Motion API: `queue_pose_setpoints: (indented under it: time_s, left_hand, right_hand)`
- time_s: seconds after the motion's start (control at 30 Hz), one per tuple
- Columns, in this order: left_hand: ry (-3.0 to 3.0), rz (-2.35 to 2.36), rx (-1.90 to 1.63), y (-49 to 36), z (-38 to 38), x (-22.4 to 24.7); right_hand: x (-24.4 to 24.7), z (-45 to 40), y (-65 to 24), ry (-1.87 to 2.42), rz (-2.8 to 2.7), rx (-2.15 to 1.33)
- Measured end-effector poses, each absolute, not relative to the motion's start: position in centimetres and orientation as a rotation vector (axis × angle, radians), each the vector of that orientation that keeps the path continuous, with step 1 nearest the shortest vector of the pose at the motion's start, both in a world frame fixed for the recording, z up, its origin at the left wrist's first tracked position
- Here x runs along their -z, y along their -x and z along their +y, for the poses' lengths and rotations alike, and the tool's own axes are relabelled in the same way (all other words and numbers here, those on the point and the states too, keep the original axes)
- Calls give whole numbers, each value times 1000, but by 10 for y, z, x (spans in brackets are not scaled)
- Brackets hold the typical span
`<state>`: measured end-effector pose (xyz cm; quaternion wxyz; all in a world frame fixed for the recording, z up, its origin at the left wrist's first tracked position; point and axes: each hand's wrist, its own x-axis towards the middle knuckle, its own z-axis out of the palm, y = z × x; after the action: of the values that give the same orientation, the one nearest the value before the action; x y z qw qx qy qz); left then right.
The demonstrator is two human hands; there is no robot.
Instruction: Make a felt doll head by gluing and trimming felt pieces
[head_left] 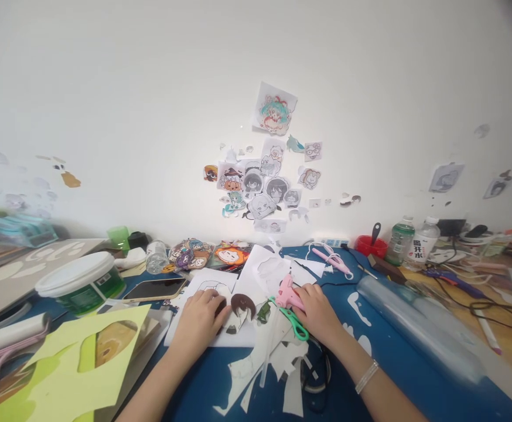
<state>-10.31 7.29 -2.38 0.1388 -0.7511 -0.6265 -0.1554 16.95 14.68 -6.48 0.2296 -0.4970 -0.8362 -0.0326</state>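
My right hand (317,309) grips the glue gun (286,291); whether my left hand (201,313), over paper (247,338), holds anything I cannot tell.

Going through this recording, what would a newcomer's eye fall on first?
Probably the cluster of cartoon drawings on the pale wall, straight ahead. Below it, the pink glue gun in the right hand stands out against the white paper and blue tabletop.
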Motion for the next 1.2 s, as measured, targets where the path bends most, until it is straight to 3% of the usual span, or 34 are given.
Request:
queue_pose_setpoints:
  time_s: [0.43,0.77,1.2]
  left_hand:
    - [2523,-1374,518,81,65,31]
    - [2248,-1837,453,87,67,39]
    - [2251,-1950,426,84,64,29]
  right_hand:
    - [65,146,-169,1376,-2307,77]
    - [65,146,-169,1379,-2309,79]
    - [64,147,-169,1381,-2311,87]
